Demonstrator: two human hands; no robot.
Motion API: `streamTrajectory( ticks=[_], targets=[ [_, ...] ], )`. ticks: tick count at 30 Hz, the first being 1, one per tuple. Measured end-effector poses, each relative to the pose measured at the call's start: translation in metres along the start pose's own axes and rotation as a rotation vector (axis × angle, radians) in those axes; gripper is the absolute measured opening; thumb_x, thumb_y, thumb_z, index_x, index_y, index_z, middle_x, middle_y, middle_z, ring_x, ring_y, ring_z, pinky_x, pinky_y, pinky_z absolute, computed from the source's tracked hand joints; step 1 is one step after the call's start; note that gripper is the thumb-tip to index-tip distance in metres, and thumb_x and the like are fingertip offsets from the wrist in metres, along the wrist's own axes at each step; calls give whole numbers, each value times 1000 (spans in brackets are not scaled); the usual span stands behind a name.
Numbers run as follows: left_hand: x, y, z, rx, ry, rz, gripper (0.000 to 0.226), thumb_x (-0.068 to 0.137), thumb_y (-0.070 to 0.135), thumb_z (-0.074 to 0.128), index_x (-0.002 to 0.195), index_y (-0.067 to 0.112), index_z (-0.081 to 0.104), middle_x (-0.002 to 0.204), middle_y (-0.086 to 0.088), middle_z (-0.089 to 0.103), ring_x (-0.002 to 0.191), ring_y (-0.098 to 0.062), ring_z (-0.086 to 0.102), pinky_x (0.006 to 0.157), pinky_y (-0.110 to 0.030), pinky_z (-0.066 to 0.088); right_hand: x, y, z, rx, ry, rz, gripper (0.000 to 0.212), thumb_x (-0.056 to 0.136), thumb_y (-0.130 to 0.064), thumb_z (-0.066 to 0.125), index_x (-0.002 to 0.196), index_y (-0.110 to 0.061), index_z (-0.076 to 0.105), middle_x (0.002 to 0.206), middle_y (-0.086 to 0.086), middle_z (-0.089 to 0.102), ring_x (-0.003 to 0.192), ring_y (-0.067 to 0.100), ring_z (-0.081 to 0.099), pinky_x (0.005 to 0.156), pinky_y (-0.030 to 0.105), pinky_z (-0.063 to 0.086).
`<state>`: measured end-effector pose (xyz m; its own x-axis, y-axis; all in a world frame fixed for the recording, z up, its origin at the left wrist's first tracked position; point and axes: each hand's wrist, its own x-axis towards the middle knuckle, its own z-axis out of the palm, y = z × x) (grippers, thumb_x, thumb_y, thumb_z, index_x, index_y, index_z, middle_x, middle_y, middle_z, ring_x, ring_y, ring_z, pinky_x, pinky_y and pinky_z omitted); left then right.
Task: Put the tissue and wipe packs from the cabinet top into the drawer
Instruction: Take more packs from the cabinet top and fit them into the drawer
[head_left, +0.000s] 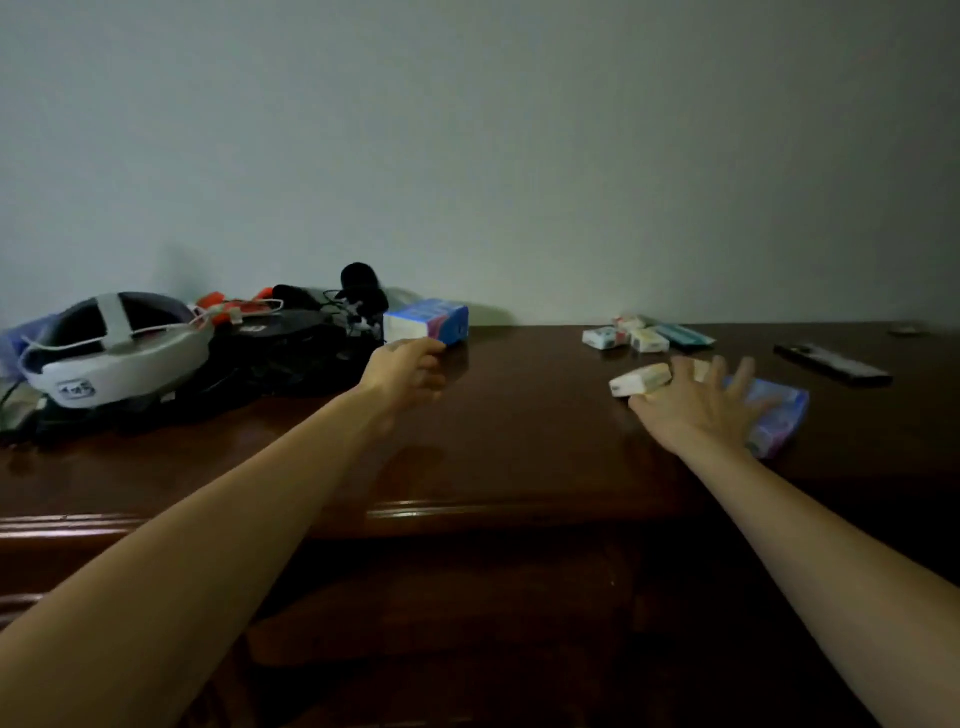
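A blue and white tissue pack (427, 322) stands on the dark wooden cabinet top (519, 441), left of centre, against a black bag. My left hand (410, 370) reaches it with fingers curled, the thumb touching its near lower edge; a grip is not clear. At the right, my right hand (701, 405) is spread flat, fingers apart, over a blue wipe pack (782, 415) lying flat. A small white tissue pack (640, 380) lies just left of those fingertips. Several small packs (626, 336) and a teal pack (685, 335) sit farther back.
A white and grey headset (114, 353) and a black bag (291, 358) with cables fill the cabinet's left end. A black remote-like bar (834, 365) lies at far right. The wall is right behind. Shut drawer fronts (441, 597) show below the front edge.
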<state>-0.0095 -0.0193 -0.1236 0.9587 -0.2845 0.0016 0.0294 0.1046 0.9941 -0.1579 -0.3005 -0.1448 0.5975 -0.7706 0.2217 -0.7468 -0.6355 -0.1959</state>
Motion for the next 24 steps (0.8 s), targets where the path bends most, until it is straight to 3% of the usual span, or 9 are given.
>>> streamTrajectory(
  ticks=[2,4,7,10,13,18,24],
  targets=[
    [45,4,13,82,67,31,35,91,20,66,122,3,62,106,-13,61,87,-26,63,70,-37,52,25,7,-2,21,-134,164,87,83,-80,39,155,-31,30,167,16,16,151,49,4,112,77,12],
    [90,6,25,195,137,84,33,90,22,67,119,6,65,124,-17,61,104,-31,60,77,-38,50,43,6,6,2,-224,244,86,84,-82,32,154,-31,33,166,17,15,149,52,11,110,78,17],
    [152,5,37,434,233,105,50,87,38,68,131,16,63,139,-16,57,126,-34,51,102,-40,46,66,-2,33,-101,-167,192,86,89,-80,25,155,-27,34,166,18,17,149,51,14,112,76,18],
    [201,-1,39,756,317,27,75,80,58,65,147,27,47,153,-17,38,143,-37,25,114,-46,28,89,-9,48,-133,-157,168,88,89,-81,20,158,-27,27,166,18,16,150,50,14,112,77,16],
    [234,-16,31,880,380,-14,86,74,58,70,149,27,40,158,-13,24,146,-36,13,117,-51,22,108,-17,59,-156,-156,142,89,88,-81,19,159,-27,22,167,18,16,150,50,14,111,78,15],
    [242,-31,21,1182,405,21,109,60,71,80,143,12,40,141,-21,35,134,-41,31,110,-49,30,121,-31,65,-151,-160,103,87,91,-77,19,159,-24,21,166,17,19,149,48,20,112,77,15],
    [177,-22,49,1098,213,68,121,54,69,84,142,3,36,140,-22,34,130,-41,38,106,-45,38,92,-33,51,19,-157,64,96,88,-83,10,156,-17,26,159,18,35,146,41,31,115,72,15]
  ],
)
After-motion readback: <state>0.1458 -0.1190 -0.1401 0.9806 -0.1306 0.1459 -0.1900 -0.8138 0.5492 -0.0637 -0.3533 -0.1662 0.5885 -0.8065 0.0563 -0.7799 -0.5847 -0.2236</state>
